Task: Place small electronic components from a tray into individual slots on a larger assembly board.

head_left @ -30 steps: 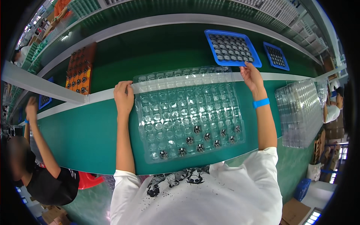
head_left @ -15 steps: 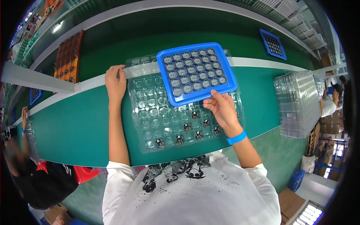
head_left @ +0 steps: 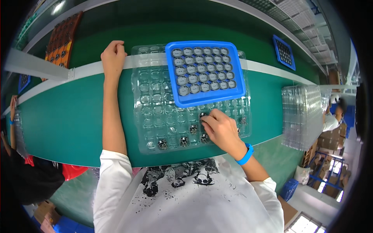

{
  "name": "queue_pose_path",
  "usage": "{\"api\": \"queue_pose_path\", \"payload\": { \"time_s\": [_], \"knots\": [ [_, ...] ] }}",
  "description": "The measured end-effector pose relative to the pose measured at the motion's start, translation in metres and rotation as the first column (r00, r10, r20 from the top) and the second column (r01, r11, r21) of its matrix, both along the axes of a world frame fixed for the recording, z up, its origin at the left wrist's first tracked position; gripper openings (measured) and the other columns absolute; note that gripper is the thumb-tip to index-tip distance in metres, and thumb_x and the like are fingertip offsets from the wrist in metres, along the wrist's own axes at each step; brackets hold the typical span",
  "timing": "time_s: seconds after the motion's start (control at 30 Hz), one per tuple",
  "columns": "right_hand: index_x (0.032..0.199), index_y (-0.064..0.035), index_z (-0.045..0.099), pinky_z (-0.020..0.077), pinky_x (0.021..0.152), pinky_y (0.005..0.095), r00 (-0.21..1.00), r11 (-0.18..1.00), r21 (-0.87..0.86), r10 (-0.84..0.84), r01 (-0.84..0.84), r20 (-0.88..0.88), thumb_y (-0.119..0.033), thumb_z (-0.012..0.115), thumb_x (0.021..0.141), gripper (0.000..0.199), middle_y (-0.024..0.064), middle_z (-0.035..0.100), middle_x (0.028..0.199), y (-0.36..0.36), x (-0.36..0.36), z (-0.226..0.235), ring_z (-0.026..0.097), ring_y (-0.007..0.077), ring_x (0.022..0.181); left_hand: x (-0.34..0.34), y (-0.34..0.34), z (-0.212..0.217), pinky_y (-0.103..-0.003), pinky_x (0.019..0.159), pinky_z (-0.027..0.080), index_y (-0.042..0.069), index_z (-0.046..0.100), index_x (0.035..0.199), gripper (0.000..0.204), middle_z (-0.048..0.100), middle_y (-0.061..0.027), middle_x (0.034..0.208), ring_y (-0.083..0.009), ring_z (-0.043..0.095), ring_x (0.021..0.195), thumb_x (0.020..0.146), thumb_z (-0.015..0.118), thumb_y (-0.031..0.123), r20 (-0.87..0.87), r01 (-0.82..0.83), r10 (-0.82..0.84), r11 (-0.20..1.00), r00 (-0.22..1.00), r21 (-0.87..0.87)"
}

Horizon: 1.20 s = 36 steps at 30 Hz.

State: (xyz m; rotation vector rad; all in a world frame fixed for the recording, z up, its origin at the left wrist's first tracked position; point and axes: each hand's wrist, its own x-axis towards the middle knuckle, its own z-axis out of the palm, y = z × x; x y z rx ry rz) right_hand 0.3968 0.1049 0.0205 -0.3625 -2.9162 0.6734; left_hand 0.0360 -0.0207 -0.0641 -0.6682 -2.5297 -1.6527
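My right hand [head_left: 220,130] is over the lower part of a clear plastic blister tray [head_left: 149,128]. Its thumb and fingertips close on a small round dark-and-silver component [head_left: 202,115] in the tray, partly hidden by the fingers. Several similar components, such as one at the near left [head_left: 162,144], sit in the nearer pockets. A blue tray [head_left: 210,99] with rows of round grey parts [head_left: 199,59] lies on the blister tray's far half. Left of both, my left hand [head_left: 114,58] is loosely curled beyond the white rail, with nothing visible in it.
A white rail [head_left: 91,70] crosses the green bench [head_left: 74,112]. Stacked clear trays [head_left: 301,116] stand at the right. Another blue tray [head_left: 284,52] lies far right, an orange rack of parts [head_left: 62,40] far left. Other people are at both sides.
My right hand has left the blue tray's near edge and come down to a component in the clear tray. My left hand has shifted farther away, its fingers curled.
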Motion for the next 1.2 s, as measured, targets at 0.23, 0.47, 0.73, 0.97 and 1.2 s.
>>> {"api": "queue_pose_path", "payload": {
  "time_s": [0.23,0.47,0.73,0.97,1.2],
  "knots": [
    [0.089,-0.0018,0.068,0.0483,0.054,0.0372,0.99,0.984,0.117,0.141,-0.138,-0.018,0.0,0.071,0.075,0.014,0.0082,0.055,0.078,0.002,-0.004,0.018,0.059,0.0257,0.068,0.001,0.0,0.003,-0.032,0.06,0.05,-0.001,0.069,0.1,0.022,0.064,-0.0115,0.066,-0.0206,0.066,0.061,0.091,0.055,0.014,-0.003,-0.013,0.013,0.999,1.0,0.038],
    [0.098,-0.0001,0.072,0.0439,0.052,0.032,0.968,0.992,0.113,0.088,-0.063,-0.234,0.011,0.072,0.076,0.025,0.0104,0.059,0.08,0.007,-0.061,0.039,0.058,0.0217,0.062,-0.002,-0.006,0.002,-0.027,0.062,0.051,-0.001,0.069,0.104,0.022,0.066,-0.0088,0.071,-0.0134,0.067,0.065,0.094,0.054,0.011,-0.007,-0.014,0.013,1.0,1.0,-0.022],
    [0.095,0.0008,0.071,0.0457,0.054,0.0336,0.961,0.977,0.137,0.188,-0.162,-0.205,0.005,0.073,0.076,0.019,0.0097,0.059,0.08,0.013,-0.087,0.02,0.058,0.0229,0.064,-0.002,-0.002,-0.002,-0.034,0.06,0.05,0.002,0.07,0.095,0.019,0.065,-0.0114,0.065,-0.0248,0.063,0.058,0.089,0.057,0.014,-0.056,-0.054,0.057,0.997,0.997,0.06],
    [0.094,0.001,0.071,0.0469,0.055,0.0342,0.964,0.971,0.144,0.211,-0.189,-0.161,0.005,0.074,0.075,0.02,0.0105,0.059,0.08,0.009,-0.088,0.021,0.06,0.0245,0.067,-0.002,-0.003,0.0,-0.034,0.059,0.049,0.001,0.07,0.094,0.019,0.065,-0.0114,0.065,-0.0243,0.063,0.057,0.089,0.057,0.014,-0.043,-0.053,0.055,0.997,0.998,0.055],
    [0.095,0.0013,0.071,0.0471,0.055,0.0341,0.963,0.97,0.136,0.222,-0.202,-0.153,0.006,0.074,0.074,0.021,0.0109,0.059,0.08,0.008,-0.088,0.02,0.06,0.0247,0.068,-0.001,-0.004,0.001,-0.035,0.06,0.05,0.001,0.07,0.094,0.019,0.065,-0.0116,0.066,-0.0251,0.064,0.059,0.088,0.057,0.014,-0.046,-0.049,0.052,0.997,0.998,0.064]
  ]
}}
